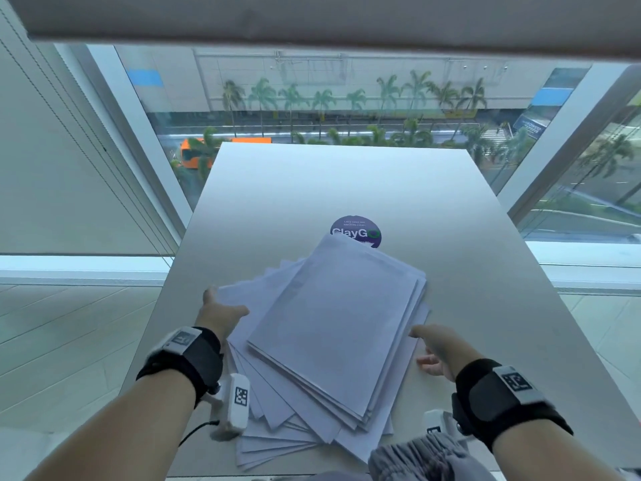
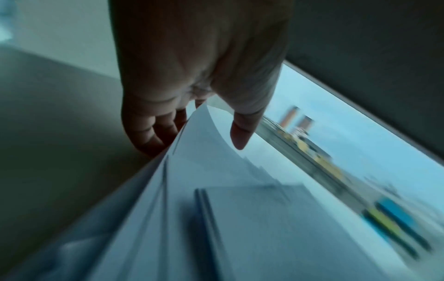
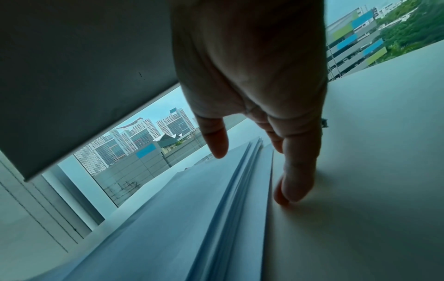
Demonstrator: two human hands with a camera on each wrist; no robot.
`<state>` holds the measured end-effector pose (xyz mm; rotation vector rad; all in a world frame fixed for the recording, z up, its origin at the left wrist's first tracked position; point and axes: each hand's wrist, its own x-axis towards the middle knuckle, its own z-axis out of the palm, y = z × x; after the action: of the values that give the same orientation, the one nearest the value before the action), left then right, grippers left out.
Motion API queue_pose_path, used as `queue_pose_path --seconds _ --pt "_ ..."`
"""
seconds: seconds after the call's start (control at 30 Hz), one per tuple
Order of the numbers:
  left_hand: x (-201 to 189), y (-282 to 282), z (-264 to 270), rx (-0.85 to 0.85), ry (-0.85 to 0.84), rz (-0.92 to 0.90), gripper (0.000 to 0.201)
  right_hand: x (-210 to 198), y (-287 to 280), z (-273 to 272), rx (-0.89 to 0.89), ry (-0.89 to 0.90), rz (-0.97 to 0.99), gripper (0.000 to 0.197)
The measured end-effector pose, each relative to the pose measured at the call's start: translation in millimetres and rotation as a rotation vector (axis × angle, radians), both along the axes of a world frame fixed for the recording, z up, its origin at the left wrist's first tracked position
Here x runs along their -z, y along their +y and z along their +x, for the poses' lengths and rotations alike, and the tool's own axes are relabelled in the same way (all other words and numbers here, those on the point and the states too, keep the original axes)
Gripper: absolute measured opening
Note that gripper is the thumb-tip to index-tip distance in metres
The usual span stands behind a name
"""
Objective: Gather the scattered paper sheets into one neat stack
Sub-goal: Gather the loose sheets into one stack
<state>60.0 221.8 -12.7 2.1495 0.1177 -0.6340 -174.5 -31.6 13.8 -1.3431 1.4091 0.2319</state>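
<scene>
A loose pile of white paper sheets (image 1: 329, 324) lies fanned out on the pale table (image 1: 312, 189), its lower sheets sticking out at the near left. My left hand (image 1: 223, 303) is at the pile's left edge. In the left wrist view the left hand (image 2: 199, 136) has its fingers (image 2: 153, 133) along the edge, its thumb over the top, and a sheet corner (image 2: 204, 121) curling up between them. My right hand (image 1: 421, 347) is open at the right edge. Its fingertips (image 3: 288, 195) touch the table beside the sheets (image 3: 192, 209), and its thumb hovers over them.
A round purple sticker (image 1: 353, 227) on the table shows just beyond the pile, partly covered by it. Windows with lowered blinds (image 1: 312, 22) surround the table's far and side edges. Grey clothing (image 1: 426, 459) sits at the near edge.
</scene>
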Motion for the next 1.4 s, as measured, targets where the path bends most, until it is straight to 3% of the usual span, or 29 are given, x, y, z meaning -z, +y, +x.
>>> queue_pose_path --seconds 0.1,0.27,0.47,0.57,0.67,0.8,1.03,1.2,1.23,1.33,1.4 --pt "1 -1 5 -0.093 0.071 -0.093 0.074 -1 3 4 -0.009 -0.023 0.034 0.05" --pt "8 4 -14 -0.051 0.05 -0.061 0.085 1 12 9 -0.099 -0.033 0.042 0.071" --pt "-1 10 -3 -0.035 0.008 -0.097 0.08 0 -2 21 -0.115 -0.016 -0.056 0.07" --pt "-9 10 14 0.088 -0.025 0.075 0.077 2 -10 27 -0.079 -0.019 -0.088 0.07" --pt "-18 0 25 0.336 -0.127 0.363 0.072 9 -16 32 -0.058 0.025 -0.133 0.067" --pt "-21 -25 31 0.584 -0.14 0.513 0.072 16 -17 35 -0.011 0.053 -0.149 0.046" --pt "-21 -33 31 0.628 -0.12 0.771 0.047 20 -20 28 0.069 -0.006 -0.119 0.055" --pt "-16 -11 25 0.612 -0.103 0.557 0.011 24 -22 33 0.024 0.016 -0.158 0.058" --pt "-13 -5 20 0.585 -0.106 0.538 0.011 23 -21 35 0.008 0.024 -0.171 0.056" --pt "-5 8 6 0.56 -0.142 0.62 0.048 22 -21 40 -0.045 0.042 -0.205 0.045" --pt "-2 11 1 0.571 -0.147 0.65 0.053 20 -19 42 -0.065 0.047 -0.207 0.039"
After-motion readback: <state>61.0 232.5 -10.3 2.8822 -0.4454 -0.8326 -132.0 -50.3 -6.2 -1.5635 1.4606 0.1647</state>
